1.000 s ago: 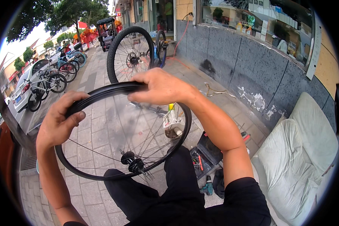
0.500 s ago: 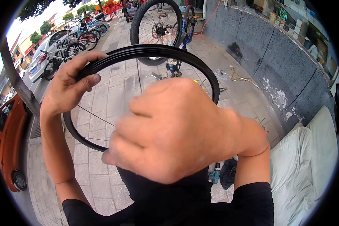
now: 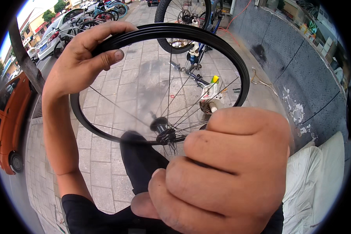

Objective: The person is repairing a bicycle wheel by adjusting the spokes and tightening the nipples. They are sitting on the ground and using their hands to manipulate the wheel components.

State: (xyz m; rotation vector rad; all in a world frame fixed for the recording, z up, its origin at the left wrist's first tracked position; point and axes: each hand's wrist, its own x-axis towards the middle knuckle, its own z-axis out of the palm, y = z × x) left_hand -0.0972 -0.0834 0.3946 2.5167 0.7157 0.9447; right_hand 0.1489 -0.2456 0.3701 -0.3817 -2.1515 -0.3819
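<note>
My left hand [image 3: 80, 64] grips the top left of a black bicycle wheel rim [image 3: 175, 30], thumb on the inside and fingers over the outer edge. No tyre is on this rim. Thin spokes run down to a black hub [image 3: 162, 130], with several gathered toward the right side. Close in front of me, my right hand [image 3: 230, 167] is curled into a fist and covers the wheel's lower right. Whatever its fingers hold, if anything, is hidden. My black-trousered knee [image 3: 138, 156] is beneath the lower rim.
Ahead stands a bicycle with a tyred wheel [image 3: 160, 21] raised. Seen through the spokes, a container [image 3: 206, 110] and a white bag [image 3: 210, 91] sit on the paving. A grey wall [image 3: 296, 66] and pale cushions [image 3: 304, 183] line the right; an orange vehicle [image 3: 9, 124] is left.
My right fist has moved right and down, uncovering the hub and spokes. My left hand keeps its hold on the rim, which sits higher and further right in view.
</note>
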